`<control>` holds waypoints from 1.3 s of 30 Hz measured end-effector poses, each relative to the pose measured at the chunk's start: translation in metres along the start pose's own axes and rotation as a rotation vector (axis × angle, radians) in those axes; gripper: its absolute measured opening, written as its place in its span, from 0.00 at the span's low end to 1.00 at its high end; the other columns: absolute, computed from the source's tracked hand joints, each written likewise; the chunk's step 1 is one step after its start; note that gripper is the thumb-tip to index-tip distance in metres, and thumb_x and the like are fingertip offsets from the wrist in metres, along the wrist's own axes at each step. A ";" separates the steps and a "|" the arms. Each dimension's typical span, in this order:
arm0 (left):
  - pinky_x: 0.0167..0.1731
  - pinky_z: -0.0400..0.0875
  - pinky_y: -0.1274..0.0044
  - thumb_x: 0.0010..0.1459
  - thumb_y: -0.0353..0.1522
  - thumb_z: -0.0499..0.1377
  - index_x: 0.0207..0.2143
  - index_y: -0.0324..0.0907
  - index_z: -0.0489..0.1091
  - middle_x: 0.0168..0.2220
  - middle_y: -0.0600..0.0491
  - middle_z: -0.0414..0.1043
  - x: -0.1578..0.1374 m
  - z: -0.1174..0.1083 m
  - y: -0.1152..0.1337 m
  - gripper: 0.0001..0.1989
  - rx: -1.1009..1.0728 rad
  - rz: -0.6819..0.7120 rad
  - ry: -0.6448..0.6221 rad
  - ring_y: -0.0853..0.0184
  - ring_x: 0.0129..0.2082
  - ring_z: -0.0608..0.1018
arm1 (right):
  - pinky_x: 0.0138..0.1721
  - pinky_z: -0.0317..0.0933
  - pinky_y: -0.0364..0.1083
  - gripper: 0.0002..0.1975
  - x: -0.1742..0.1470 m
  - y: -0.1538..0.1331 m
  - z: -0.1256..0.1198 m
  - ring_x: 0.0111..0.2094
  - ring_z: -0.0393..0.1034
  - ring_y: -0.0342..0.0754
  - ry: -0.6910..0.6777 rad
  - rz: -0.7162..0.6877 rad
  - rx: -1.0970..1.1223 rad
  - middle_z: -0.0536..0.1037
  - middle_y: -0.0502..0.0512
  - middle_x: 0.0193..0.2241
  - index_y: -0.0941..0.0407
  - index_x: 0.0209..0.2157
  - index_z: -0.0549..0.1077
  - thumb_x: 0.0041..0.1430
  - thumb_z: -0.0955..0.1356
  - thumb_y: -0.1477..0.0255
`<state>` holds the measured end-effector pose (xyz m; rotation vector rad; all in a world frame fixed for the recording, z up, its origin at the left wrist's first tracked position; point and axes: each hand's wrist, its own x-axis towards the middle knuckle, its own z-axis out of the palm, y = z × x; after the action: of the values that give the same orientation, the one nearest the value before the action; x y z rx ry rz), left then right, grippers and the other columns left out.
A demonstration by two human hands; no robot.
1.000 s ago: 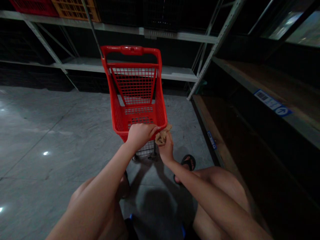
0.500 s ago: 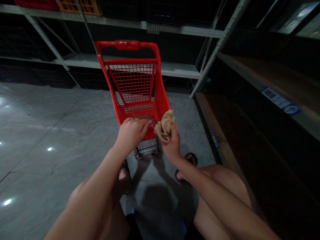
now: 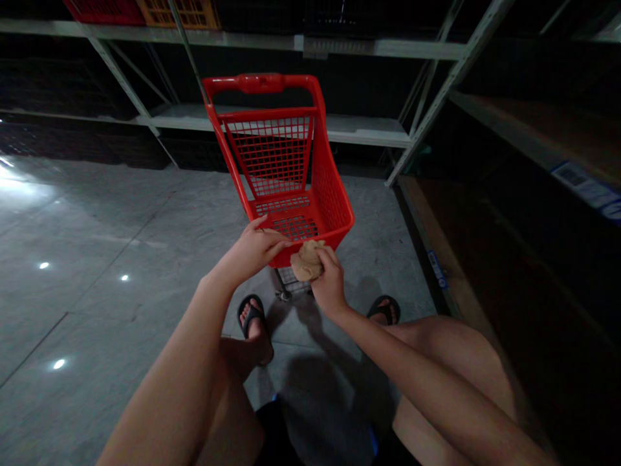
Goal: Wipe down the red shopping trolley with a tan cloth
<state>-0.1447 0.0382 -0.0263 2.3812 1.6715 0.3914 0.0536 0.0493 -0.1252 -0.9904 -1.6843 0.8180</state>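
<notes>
Tan cloth [image 3: 306, 260] in right hand [image 3: 330, 279], just beside red cart [image 3: 330, 184]

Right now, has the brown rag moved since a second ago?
Yes: the brown rag went left, farther from the white shelf post.

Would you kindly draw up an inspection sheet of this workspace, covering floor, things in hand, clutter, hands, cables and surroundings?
Surface: grey floor with bright reflections.
Things in hand: crumpled tan cloth at the near rim of a red cart.
Clutter: nothing seen.
Hands: right hand holds the cloth; left hand at the cart's near rim, grip unclear.
Cables: nothing seen.
Surroundings: metal rack behind, with a red crate and yellow crate; dim shelving right.
</notes>
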 end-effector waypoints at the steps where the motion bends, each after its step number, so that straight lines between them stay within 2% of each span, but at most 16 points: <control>1: 0.71 0.44 0.61 0.72 0.34 0.48 0.45 0.43 0.78 0.48 0.52 0.82 0.001 0.001 -0.001 0.18 -0.013 0.008 -0.006 0.66 0.52 0.80 | 0.48 0.66 0.48 0.14 0.001 -0.004 -0.001 0.45 0.70 0.51 0.019 -0.022 -0.024 0.73 0.55 0.41 0.52 0.42 0.74 0.54 0.65 0.79; 3: 0.71 0.43 0.61 0.72 0.35 0.48 0.45 0.44 0.78 0.47 0.53 0.82 0.004 0.002 -0.001 0.18 -0.034 0.023 -0.002 0.66 0.51 0.80 | 0.52 0.65 0.50 0.15 -0.003 0.001 0.001 0.49 0.69 0.52 0.006 -0.056 -0.068 0.72 0.56 0.44 0.52 0.45 0.73 0.56 0.65 0.78; 6: 0.71 0.43 0.62 0.72 0.36 0.49 0.44 0.43 0.78 0.47 0.53 0.82 0.005 0.006 0.003 0.17 -0.057 0.033 0.025 0.66 0.51 0.80 | 0.58 0.63 0.53 0.14 -0.020 0.028 0.013 0.53 0.68 0.52 -0.134 -0.066 -0.108 0.71 0.57 0.47 0.51 0.46 0.74 0.60 0.64 0.76; 9: 0.66 0.52 0.65 0.72 0.35 0.49 0.45 0.44 0.78 0.47 0.53 0.82 0.005 0.009 0.006 0.16 -0.051 0.045 0.047 0.66 0.49 0.80 | 0.60 0.61 0.53 0.16 -0.036 0.053 0.027 0.54 0.67 0.52 -0.277 -0.011 -0.123 0.71 0.58 0.48 0.52 0.46 0.75 0.60 0.63 0.79; 12: 0.57 0.61 0.68 0.72 0.36 0.49 0.43 0.44 0.78 0.43 0.52 0.83 0.006 0.011 0.010 0.17 0.004 0.065 0.050 0.66 0.46 0.81 | 0.56 0.65 0.52 0.18 -0.041 0.055 0.037 0.51 0.70 0.52 -0.374 0.087 -0.128 0.73 0.58 0.46 0.53 0.44 0.76 0.56 0.63 0.82; 16: 0.50 0.62 0.72 0.72 0.37 0.49 0.38 0.41 0.77 0.37 0.51 0.82 0.009 0.010 0.015 0.19 0.101 0.095 0.035 0.67 0.40 0.81 | 0.49 0.67 0.49 0.14 -0.030 0.019 0.033 0.44 0.71 0.51 -0.295 0.119 -0.084 0.74 0.56 0.41 0.54 0.41 0.76 0.56 0.64 0.80; 19: 0.44 0.62 0.72 0.72 0.37 0.48 0.35 0.41 0.77 0.34 0.51 0.81 0.010 0.006 0.022 0.20 0.196 0.089 -0.008 0.67 0.36 0.80 | 0.47 0.67 0.48 0.14 -0.020 -0.014 0.018 0.44 0.70 0.50 -0.195 0.011 -0.047 0.74 0.54 0.40 0.53 0.41 0.76 0.56 0.64 0.79; 21: 0.41 0.62 0.72 0.72 0.38 0.48 0.34 0.41 0.78 0.33 0.50 0.81 0.011 0.003 0.026 0.21 0.250 0.080 -0.021 0.66 0.34 0.79 | 0.49 0.67 0.48 0.16 -0.017 -0.024 0.008 0.46 0.70 0.51 -0.163 -0.062 -0.045 0.74 0.55 0.43 0.52 0.43 0.76 0.56 0.65 0.80; 23: 0.39 0.62 0.73 0.72 0.39 0.49 0.35 0.41 0.78 0.33 0.49 0.81 0.010 0.000 0.030 0.21 0.286 0.065 -0.020 0.65 0.34 0.78 | 0.50 0.66 0.48 0.17 -0.018 -0.020 0.003 0.48 0.70 0.51 -0.192 -0.091 -0.057 0.73 0.55 0.45 0.51 0.44 0.76 0.55 0.64 0.81; 25: 0.38 0.63 0.73 0.71 0.39 0.50 0.35 0.42 0.79 0.33 0.49 0.81 0.010 -0.001 0.031 0.20 0.294 0.051 -0.019 0.65 0.33 0.78 | 0.50 0.67 0.48 0.18 -0.021 -0.005 0.006 0.47 0.71 0.50 -0.261 -0.072 -0.066 0.73 0.55 0.45 0.52 0.44 0.77 0.55 0.64 0.81; 28: 0.38 0.63 0.74 0.71 0.38 0.51 0.38 0.42 0.79 0.33 0.50 0.81 0.010 -0.001 0.031 0.18 0.253 0.050 -0.018 0.66 0.34 0.79 | 0.51 0.68 0.48 0.18 -0.028 0.024 0.019 0.46 0.73 0.50 -0.360 0.049 -0.090 0.76 0.56 0.44 0.54 0.42 0.78 0.53 0.64 0.83; 30: 0.39 0.64 0.74 0.71 0.38 0.50 0.40 0.43 0.79 0.34 0.50 0.82 0.010 0.000 0.030 0.19 0.223 0.058 -0.012 0.66 0.34 0.79 | 0.51 0.69 0.49 0.18 -0.030 0.032 0.026 0.45 0.74 0.50 -0.393 0.166 -0.110 0.78 0.56 0.43 0.54 0.40 0.79 0.51 0.65 0.84; 32: 0.40 0.64 0.74 0.72 0.38 0.49 0.40 0.43 0.79 0.34 0.50 0.82 0.011 0.001 0.028 0.19 0.209 0.058 -0.016 0.66 0.34 0.79 | 0.49 0.69 0.48 0.18 -0.028 0.025 0.027 0.43 0.75 0.49 -0.383 0.205 -0.091 0.79 0.55 0.42 0.53 0.38 0.80 0.50 0.65 0.85; 37: 0.38 0.63 0.72 0.72 0.39 0.47 0.34 0.41 0.79 0.34 0.48 0.82 0.015 0.003 0.031 0.23 0.230 -0.005 -0.057 0.64 0.33 0.78 | 0.46 0.67 0.44 0.18 -0.013 -0.027 0.010 0.43 0.73 0.47 -0.209 -0.034 0.057 0.79 0.53 0.40 0.53 0.39 0.81 0.55 0.64 0.83; 39: 0.37 0.63 0.72 0.72 0.40 0.46 0.31 0.41 0.79 0.32 0.48 0.81 0.015 0.003 0.033 0.25 0.240 -0.033 -0.048 0.64 0.32 0.77 | 0.47 0.66 0.43 0.19 -0.010 -0.030 0.006 0.45 0.73 0.47 -0.177 -0.083 0.059 0.78 0.53 0.42 0.52 0.42 0.81 0.56 0.63 0.83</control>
<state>-0.1098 0.0409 -0.0171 2.5011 1.8257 0.1333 0.0426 0.0263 -0.1049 -0.8221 -1.8284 0.9170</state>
